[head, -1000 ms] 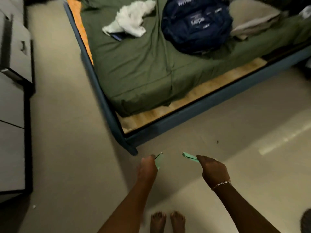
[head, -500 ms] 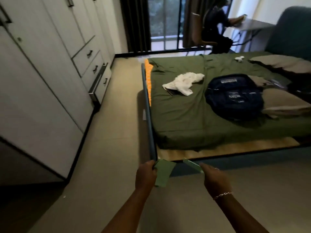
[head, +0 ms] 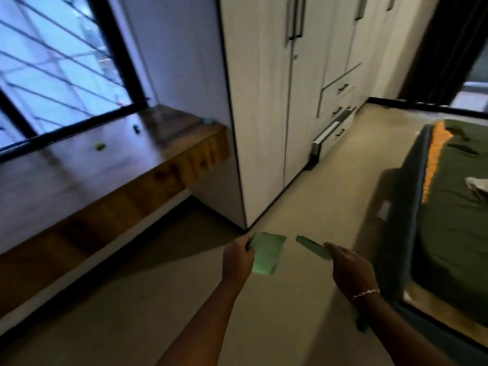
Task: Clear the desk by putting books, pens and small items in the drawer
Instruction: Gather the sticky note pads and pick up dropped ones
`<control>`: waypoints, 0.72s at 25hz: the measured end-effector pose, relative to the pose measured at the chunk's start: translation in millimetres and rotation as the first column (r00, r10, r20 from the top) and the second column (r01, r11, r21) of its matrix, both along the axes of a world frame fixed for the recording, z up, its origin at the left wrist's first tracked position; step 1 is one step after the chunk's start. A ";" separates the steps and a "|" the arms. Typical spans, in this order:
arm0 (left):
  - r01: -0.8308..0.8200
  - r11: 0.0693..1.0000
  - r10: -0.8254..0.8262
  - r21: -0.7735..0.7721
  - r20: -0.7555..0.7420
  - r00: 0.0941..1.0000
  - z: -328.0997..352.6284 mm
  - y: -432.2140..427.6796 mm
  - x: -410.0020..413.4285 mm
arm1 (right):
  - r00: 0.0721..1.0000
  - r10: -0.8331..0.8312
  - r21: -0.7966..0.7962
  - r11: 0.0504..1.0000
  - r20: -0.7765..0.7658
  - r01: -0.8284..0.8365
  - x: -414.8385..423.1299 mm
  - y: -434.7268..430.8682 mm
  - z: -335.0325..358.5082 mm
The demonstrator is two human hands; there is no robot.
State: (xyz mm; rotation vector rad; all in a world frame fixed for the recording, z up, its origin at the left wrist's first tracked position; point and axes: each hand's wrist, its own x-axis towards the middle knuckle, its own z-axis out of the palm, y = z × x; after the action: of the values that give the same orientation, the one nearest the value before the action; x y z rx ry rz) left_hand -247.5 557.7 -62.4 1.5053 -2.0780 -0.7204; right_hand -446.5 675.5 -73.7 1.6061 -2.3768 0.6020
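My left hand (head: 237, 257) grips a flat pale green booklet (head: 267, 254) by its left edge, its cover facing up. My right hand (head: 348, 268), with a chain bracelet at the wrist, holds a second thin green item (head: 313, 247) seen edge-on. Both hang over the beige floor in front of me. At left, a long wooden desk (head: 111, 165) runs under the window, with a small green item (head: 99, 146), a dark small item (head: 136, 128) and a pale one (head: 210, 120) on it. A wardrobe drawer (head: 333, 130) stands pulled open.
A tall white wardrobe (head: 264, 107) with doors and drawers fills the middle. A bed (head: 454, 207) with a green sheet and blue frame sits at right, dark curtains behind it. Beige floor runs between wardrobe and bed.
My view has swung left from the bed toward the desk and wardrobe. Both hands keep their green items, held at the same spacing.
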 end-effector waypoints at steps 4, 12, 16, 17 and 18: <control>-0.224 0.974 0.223 -0.035 -0.042 0.974 22.3 -43.0 130.1 | 0.986 0.149 -0.075 0.987 0.077 -0.144 119.5 -81.1 23.6; -0.556 0.831 0.534 -0.021 -0.248 0.808 53.4 -87.0 378.0 | 0.790 0.458 -0.265 0.887 0.407 -0.377 357.1 -191.4 66.7; -0.728 0.685 0.699 -0.015 -0.265 0.664 58.9 -87.2 471.1 | 0.668 0.500 -0.168 0.851 0.551 -0.498 443.1 -229.7 68.6; -0.770 0.638 0.742 -0.018 -0.255 0.620 58.7 -86.0 490.8 | 0.632 0.512 -0.163 0.834 0.582 -0.526 462.3 -238.4 70.7; -0.807 0.591 0.780 -0.010 -0.251 0.574 59.4 -84.9 506.5 | 0.592 0.520 -0.165 0.820 0.616 -0.548 478.1 -247.7 72.2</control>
State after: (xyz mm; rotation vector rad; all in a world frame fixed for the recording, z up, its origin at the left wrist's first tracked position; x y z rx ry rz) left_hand 259.0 472.7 -3.0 1.9376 -1.0275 -0.3492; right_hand 31.6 427.8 -1.5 2.4914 -2.2476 1.4362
